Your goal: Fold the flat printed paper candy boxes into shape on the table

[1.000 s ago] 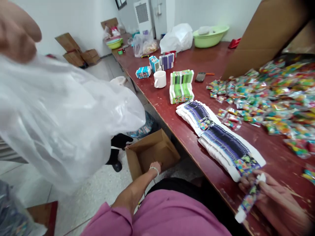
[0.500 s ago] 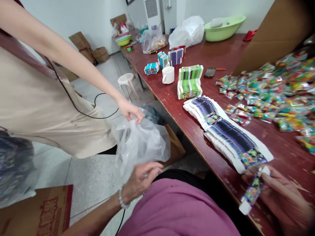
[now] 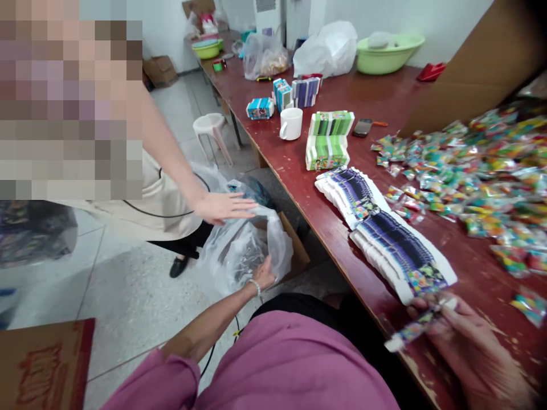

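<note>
My left hand (image 3: 265, 274) reaches into the mouth of a clear plastic bag (image 3: 280, 242), touching its near side; the fingers look apart and hold nothing I can see. This bag sits over a cardboard box on the floor beside the table. My right hand (image 3: 468, 336) pinches a small flattened printed carton (image 3: 412, 332) at the table's near edge. Just beyond it lies a fanned row of purple and white flattened cartons (image 3: 395, 242). A co-worker's hand (image 3: 224, 206) is stretched flat over the bag's far side.
Many wrapped candies (image 3: 474, 176) are heaped at the right by a cardboard flap (image 3: 453, 74). Green carton bundles (image 3: 327, 151), a white mug (image 3: 291, 124), a phone (image 3: 363, 127) and a green basin (image 3: 388, 54) stand farther back. A stool (image 3: 211, 126) is left of the table.
My left hand has moved forward to the bag, whose mouth is now spread wider. The co-worker's hand has let go of the bag and flattened. My right hand's carton has tilted flatter.
</note>
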The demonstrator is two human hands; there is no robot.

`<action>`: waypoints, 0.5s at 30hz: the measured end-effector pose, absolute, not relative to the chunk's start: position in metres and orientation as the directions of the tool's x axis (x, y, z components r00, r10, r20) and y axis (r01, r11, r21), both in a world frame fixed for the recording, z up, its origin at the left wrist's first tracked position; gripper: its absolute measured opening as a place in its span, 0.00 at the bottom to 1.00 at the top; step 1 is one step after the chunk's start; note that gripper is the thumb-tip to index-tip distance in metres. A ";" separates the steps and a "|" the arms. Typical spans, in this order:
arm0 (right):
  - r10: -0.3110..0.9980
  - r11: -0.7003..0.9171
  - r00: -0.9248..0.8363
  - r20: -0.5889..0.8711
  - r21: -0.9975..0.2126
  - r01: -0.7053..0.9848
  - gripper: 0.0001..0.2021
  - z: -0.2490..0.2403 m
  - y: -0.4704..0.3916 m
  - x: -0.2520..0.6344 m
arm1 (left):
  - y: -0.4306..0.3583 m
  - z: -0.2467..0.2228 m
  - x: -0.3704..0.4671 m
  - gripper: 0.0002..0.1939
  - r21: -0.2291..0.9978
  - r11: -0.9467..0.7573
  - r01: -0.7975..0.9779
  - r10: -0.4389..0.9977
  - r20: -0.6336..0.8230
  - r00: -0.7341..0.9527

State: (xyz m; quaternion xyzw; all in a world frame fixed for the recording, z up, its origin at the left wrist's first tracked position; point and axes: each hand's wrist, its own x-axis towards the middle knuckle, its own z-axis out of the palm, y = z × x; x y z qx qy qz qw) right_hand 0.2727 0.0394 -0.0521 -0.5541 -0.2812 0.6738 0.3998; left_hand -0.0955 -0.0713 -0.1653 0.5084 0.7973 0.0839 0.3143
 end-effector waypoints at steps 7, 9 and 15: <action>0.893 -0.439 -0.139 -0.428 -0.897 -0.061 0.23 -0.017 0.008 0.245 | -0.057 -0.145 -0.092 0.21 0.300 0.268 0.916 0.908 -0.396 -0.137; 0.882 -0.360 -0.276 -0.383 -0.924 0.132 0.15 -0.009 0.000 0.218 | -0.062 -0.133 -0.088 0.22 0.264 0.209 0.942 0.918 -0.384 -0.096; 0.738 0.356 -0.669 -0.088 -0.791 0.497 0.11 -0.027 0.005 0.085 | -0.080 -0.115 -0.061 0.19 0.220 0.043 0.975 0.938 -0.345 0.036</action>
